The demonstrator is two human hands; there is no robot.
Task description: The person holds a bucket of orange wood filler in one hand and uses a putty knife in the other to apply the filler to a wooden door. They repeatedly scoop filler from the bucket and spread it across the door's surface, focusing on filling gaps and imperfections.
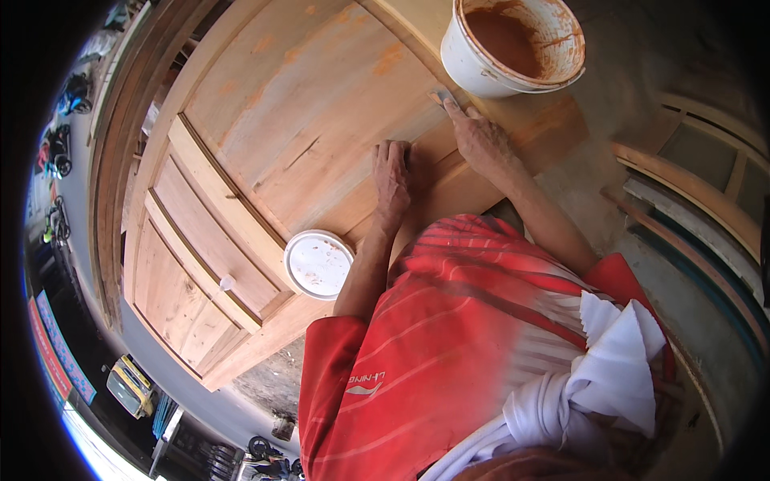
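Wooden door (321,104) lies flat beneath both hands in the head view, and the white bucket (473,68) of brown paste (505,40) stands close by the right hand (484,144), so a wide sweep could knock it and spill paste. That hand grasps a small flat blade (438,96), index finger stretched toward its tip, forearm reaching forward; the left hand (391,172) rests on the door, fingers curled, around what I cannot tell.

Yellow vehicle (131,387) beside road (174,366), left; wooden frame (683,183), right.
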